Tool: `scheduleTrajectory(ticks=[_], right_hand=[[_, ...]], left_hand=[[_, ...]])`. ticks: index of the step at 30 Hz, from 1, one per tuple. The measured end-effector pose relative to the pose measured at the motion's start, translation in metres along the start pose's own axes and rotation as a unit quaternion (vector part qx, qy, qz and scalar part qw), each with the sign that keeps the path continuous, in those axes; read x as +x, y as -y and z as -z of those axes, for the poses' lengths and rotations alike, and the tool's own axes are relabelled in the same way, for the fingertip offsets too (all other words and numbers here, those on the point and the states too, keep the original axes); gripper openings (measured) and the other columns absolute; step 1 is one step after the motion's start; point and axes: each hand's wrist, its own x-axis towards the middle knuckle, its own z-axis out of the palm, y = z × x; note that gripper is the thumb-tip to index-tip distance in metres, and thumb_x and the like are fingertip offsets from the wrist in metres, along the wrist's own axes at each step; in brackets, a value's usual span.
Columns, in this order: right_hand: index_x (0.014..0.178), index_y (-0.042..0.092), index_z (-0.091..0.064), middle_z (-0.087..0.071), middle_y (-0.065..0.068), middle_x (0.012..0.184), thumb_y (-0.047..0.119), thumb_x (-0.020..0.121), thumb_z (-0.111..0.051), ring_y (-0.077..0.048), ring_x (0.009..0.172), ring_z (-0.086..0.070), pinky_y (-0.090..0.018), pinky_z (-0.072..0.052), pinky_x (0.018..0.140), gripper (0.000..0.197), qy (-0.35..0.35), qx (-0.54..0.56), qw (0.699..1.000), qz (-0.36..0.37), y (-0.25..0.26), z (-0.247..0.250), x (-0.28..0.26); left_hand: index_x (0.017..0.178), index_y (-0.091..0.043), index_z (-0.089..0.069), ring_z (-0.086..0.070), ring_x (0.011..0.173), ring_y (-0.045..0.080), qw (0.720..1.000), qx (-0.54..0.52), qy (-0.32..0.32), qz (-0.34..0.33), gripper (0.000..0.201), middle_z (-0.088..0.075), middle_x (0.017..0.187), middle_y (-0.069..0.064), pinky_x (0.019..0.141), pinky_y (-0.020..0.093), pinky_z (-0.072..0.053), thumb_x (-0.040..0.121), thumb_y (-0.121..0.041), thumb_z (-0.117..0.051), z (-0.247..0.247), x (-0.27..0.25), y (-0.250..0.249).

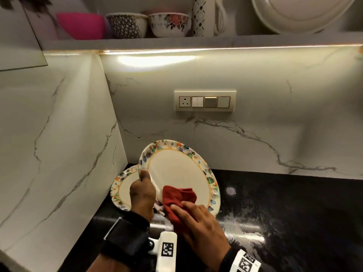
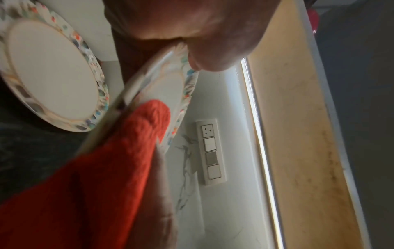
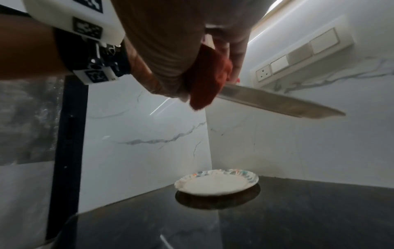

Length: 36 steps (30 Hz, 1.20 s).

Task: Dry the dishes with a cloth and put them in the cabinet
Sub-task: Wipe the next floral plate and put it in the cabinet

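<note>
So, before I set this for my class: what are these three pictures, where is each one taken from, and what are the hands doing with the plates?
No machine here: a person wears three cameras. The head view looks down at both hands; each wrist view looks along one hand. The left hand holds a flower-rimmed plate tilted above the black counter, thumb on its rim. The right hand presses a red cloth against that plate, its grip curled round the cloth. A second matching plate lies flat on the counter in the corner. Bowls stand on the shelf above.

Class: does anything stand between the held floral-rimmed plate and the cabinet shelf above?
Nothing visible does. The floral-rimmed plate is held above the black counter; only bare marble wall lies below the shelf.
</note>
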Motion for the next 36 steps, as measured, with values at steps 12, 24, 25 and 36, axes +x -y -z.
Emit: scheduleTrajectory(ticks=[12,24,25,36], right_hand=[[0.118,0.026,-0.064,-0.074,0.003,0.102,0.000,0.072,-0.079,-0.012,0.092,-0.070,-0.024,-0.056,0.078,0.055,-0.267,0.494,0.790,-0.246,-0.045,0.068,0.023],[0.120,0.010,-0.060,-0.068,-0.022,0.112,0.003,0.077,-0.068,-0.040,0.100,-0.066,-0.055,-0.057,0.077,0.044,-0.162,0.693,0.560,-0.423,-0.079,0.068,-0.011],[0.116,0.009,-0.062,-0.069,-0.023,0.108,0.006,0.074,-0.071,-0.040,0.097,-0.067,-0.055,-0.057,0.077,0.043,-0.159,0.666,0.574,-0.449,-0.084,0.066,-0.012],[0.105,0.012,-0.060,-0.059,-0.015,0.096,-0.006,0.086,-0.053,-0.024,0.079,-0.058,-0.032,-0.053,0.067,0.028,-0.082,0.542,0.709,-0.444,-0.132,0.101,0.082]], left_hand=[[0.103,-0.004,-0.059,-0.065,0.098,0.040,0.980,0.010,0.200,0.017,0.055,-0.062,0.114,0.022,0.088,0.049,-0.054,0.093,-0.056,-0.045,-0.029,-0.019,-0.034],[0.117,-0.021,-0.063,-0.059,0.109,0.031,0.963,-0.217,0.056,0.150,0.063,-0.067,0.118,0.011,0.099,0.047,-0.046,0.089,-0.069,-0.036,-0.015,0.017,0.069],[0.115,-0.020,-0.064,-0.060,0.106,0.031,0.967,-0.217,0.036,0.130,0.061,-0.068,0.115,0.011,0.094,0.044,-0.048,0.089,-0.068,-0.038,-0.015,0.015,0.063],[0.068,-0.007,-0.063,-0.057,0.063,0.022,0.976,-0.040,0.078,-0.200,0.049,-0.064,0.064,0.005,0.058,0.020,-0.049,0.096,-0.040,-0.040,-0.018,-0.032,0.018]])
